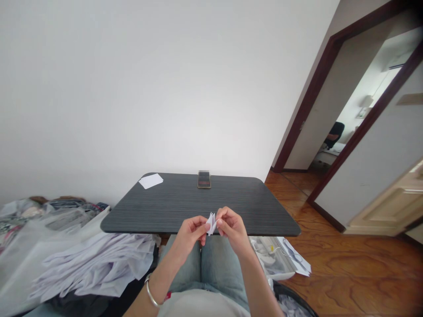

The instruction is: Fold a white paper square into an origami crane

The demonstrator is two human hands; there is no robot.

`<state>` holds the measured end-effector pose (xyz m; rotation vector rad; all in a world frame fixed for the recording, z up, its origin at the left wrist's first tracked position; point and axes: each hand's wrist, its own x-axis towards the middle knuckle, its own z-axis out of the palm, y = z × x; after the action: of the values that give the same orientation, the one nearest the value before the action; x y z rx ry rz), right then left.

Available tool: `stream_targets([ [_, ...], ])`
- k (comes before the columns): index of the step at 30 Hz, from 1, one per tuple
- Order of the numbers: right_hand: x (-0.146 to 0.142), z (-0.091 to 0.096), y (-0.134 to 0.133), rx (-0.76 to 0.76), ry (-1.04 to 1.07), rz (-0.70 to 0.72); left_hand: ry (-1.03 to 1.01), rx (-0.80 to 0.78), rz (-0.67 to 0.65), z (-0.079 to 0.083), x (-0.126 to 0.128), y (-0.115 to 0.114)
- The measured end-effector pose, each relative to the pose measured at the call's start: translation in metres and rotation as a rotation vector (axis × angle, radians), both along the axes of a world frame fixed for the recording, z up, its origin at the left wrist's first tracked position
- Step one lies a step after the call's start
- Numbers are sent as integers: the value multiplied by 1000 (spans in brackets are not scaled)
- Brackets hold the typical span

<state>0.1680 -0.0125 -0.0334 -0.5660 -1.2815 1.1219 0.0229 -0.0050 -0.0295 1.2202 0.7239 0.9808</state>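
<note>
A small folded piece of white paper (211,223) is pinched between both my hands, just above my lap at the near edge of the dark table (172,207). My left hand (191,233) grips its left side with closed fingers; a silver bangle sits on that wrist. My right hand (232,226) pinches the paper's right side with thumb and fingers pressed together. The paper stands upright, with several thin folded layers fanning out at the top.
A white sheet (151,180) lies at the table's far left and a small dark phone-like object (204,179) stands at its far edge. Heaps of white paper and plastic bags (82,264) fill the left. Packages (277,257) lie on the wooden floor; an open doorway (333,136) is at right.
</note>
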Motion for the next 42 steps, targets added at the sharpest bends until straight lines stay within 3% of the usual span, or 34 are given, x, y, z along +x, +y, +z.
stream_targets([
  [5,0,-1,0,-27,-10,5,5,-2,12,0,0,0],
  [13,-1,-3,0,-83,0,-118,14,31,106,3,0,0],
  [42,-10,-6,2,-113,-58,-221,61,70,132,0,5,-1],
])
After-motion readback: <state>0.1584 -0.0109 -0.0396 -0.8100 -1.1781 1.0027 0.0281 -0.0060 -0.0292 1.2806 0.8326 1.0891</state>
